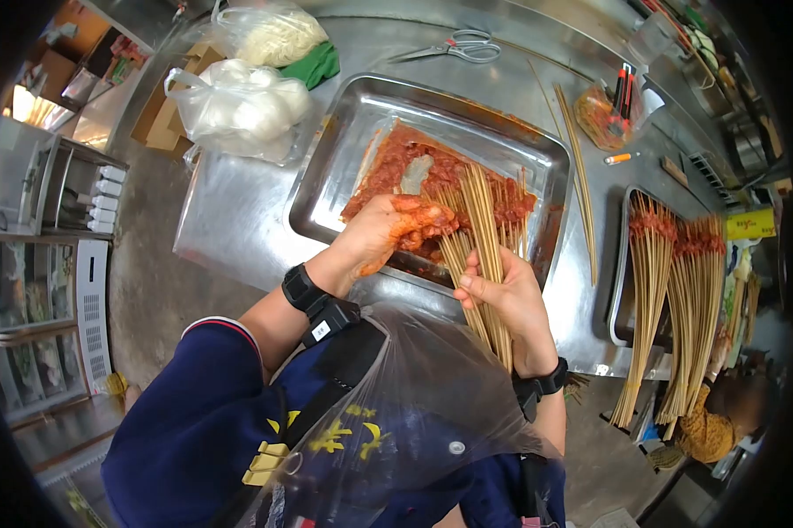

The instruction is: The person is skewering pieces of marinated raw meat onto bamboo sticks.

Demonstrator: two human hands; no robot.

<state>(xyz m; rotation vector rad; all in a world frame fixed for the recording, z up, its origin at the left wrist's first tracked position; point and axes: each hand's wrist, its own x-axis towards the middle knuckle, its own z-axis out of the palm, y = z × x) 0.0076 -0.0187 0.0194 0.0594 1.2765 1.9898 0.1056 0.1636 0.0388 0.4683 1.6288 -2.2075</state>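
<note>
A shiny metal table (229,229) held a big tray (352,123) of red meat (440,167). Left of the tray sat white bags (242,110). Behind it lay scissors (456,47), and right of it lay filled sticks (678,264). Over the tray's near edge, the left hand (388,231), messy with sauce, was curled and pinching red meat. The right hand (502,295) was closed around a bunch of bare sticks (480,220), with their tips in the tray.

Single head-worn view, wide-angle with dark rounded edges. Faces forward and steeply down onto steel table (229,238). Close above left hand (388,231) and right hand (502,295).
</note>
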